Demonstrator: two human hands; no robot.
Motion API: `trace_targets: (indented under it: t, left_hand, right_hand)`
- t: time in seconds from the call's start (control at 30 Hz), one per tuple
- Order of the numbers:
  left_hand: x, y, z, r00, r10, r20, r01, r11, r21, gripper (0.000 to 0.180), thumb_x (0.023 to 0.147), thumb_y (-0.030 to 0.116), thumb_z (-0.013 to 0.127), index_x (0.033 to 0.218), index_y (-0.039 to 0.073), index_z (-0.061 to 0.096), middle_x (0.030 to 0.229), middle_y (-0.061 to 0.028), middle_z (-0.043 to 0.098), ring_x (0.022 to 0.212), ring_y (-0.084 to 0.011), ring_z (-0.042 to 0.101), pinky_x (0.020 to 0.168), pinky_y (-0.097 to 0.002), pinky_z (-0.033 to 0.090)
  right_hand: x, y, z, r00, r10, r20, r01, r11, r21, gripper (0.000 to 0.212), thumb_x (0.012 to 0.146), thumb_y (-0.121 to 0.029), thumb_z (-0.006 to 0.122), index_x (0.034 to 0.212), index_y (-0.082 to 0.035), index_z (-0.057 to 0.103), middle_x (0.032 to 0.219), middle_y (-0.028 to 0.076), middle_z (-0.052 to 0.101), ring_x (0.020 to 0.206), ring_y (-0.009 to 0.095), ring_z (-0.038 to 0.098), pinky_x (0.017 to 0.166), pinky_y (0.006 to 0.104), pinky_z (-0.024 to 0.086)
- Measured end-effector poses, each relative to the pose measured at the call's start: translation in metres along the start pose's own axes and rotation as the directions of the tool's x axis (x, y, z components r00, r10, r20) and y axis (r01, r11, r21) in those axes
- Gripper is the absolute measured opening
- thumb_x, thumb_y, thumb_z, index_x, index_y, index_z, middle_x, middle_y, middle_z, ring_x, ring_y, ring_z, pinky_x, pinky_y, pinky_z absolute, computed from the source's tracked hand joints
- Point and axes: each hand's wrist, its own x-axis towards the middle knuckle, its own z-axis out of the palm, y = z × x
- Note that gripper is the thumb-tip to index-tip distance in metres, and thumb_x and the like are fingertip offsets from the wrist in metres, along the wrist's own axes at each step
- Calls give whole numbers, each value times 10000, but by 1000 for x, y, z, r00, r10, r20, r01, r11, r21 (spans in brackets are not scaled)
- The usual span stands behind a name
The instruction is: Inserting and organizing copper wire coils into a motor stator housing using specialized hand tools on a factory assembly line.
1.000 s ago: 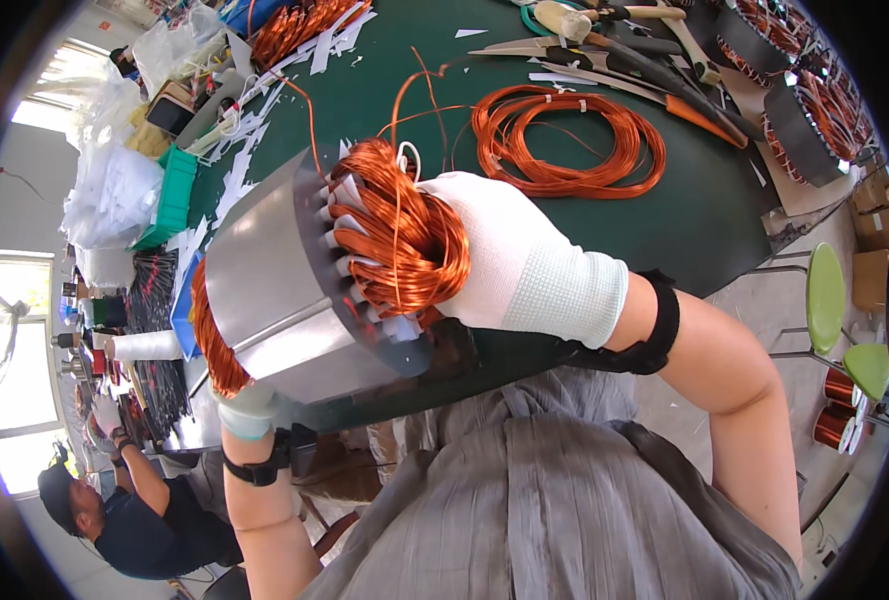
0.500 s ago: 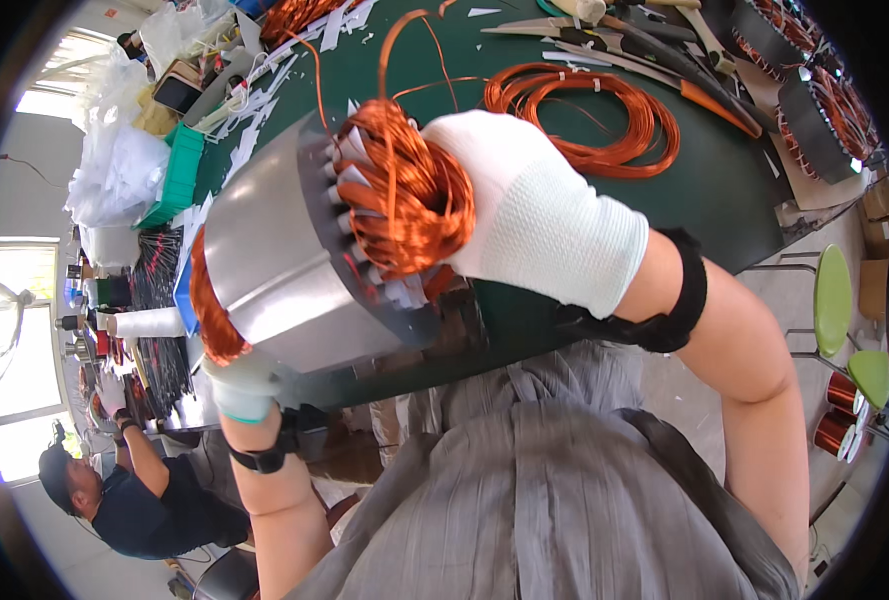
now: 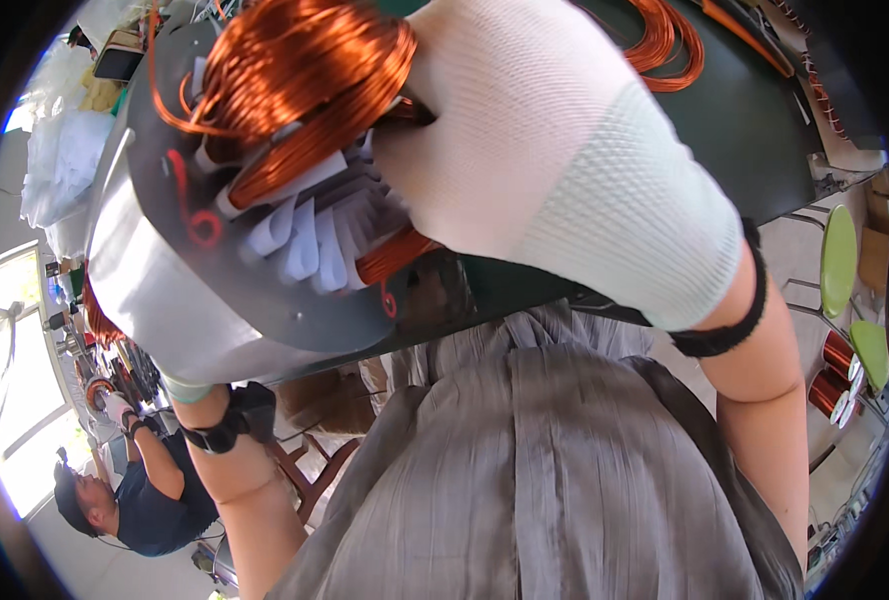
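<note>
A large motor stator [image 3: 155, 290] with a grey metal shell fills the left and middle of the head view, tilted and close. Thick copper windings [image 3: 310, 65] bulge from its near end, above white slot papers [image 3: 315, 240] standing in a fan. My right hand [image 3: 555, 140], in a white knit glove, grips this end beside the windings, its fingertips hidden behind the copper. At the stator's far lower end my left hand [image 3: 185, 388] supports it; only a strip of its glove cuff shows, and its fingers are hidden behind the shell.
On the dark green table [image 3: 755, 140] lie a loose copper wire coil [image 3: 670, 55] and an orange-handled tool [image 3: 745, 35]. Another wound stator [image 3: 830, 75] is at the right edge. Green stools [image 3: 838, 260] and wire spools [image 3: 830, 392] stand beyond; a co-worker [image 3: 155, 500] is at lower left.
The stator has come up closer and turned, its wound end facing me more. My right hand has moved nearer with it. My left hand has shifted left and is more hidden.
</note>
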Motion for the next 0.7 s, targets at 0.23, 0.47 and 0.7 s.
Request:
trace_targets:
  t: [0.23, 0.47, 0.7]
  left_hand:
    - [4, 12, 4, 967, -254, -10, 216, 840, -498, 474, 980, 188, 607, 1423, 50, 511, 1358, -118, 614, 1191, -275, 638, 953, -400, 544]
    - [14, 11, 2, 963, -269, -19, 212, 797, -566, 491, 991, 184, 599, 1451, 51, 488, 1384, -121, 602, 1210, -272, 630, 968, -397, 540]
    - [-9, 6, 1, 981, -193, 18, 186, 910, -370, 478, 983, 186, 606, 1430, 50, 504, 1370, -122, 609, 1200, -277, 634, 963, -400, 541]
  right_hand:
    - [9, -7, -32, 933, 127, 338, -123, 992, -34, 283, 880, -208, 644, 966, 52, 715, 807, 233, 690, 792, 347, 713, 797, 408, 588]
    - [23, 18, -39, 934, -114, 339, 53, 981, 185, 206, 854, -172, 633, 871, 27, 684, 713, 168, 655, 715, 325, 694, 716, 392, 572]
    - [5, 24, 18, 998, 14, -65, 2, 971, 239, 201, 846, -173, 661, 911, 12, 706, 713, 179, 658, 680, 318, 682, 684, 376, 555]
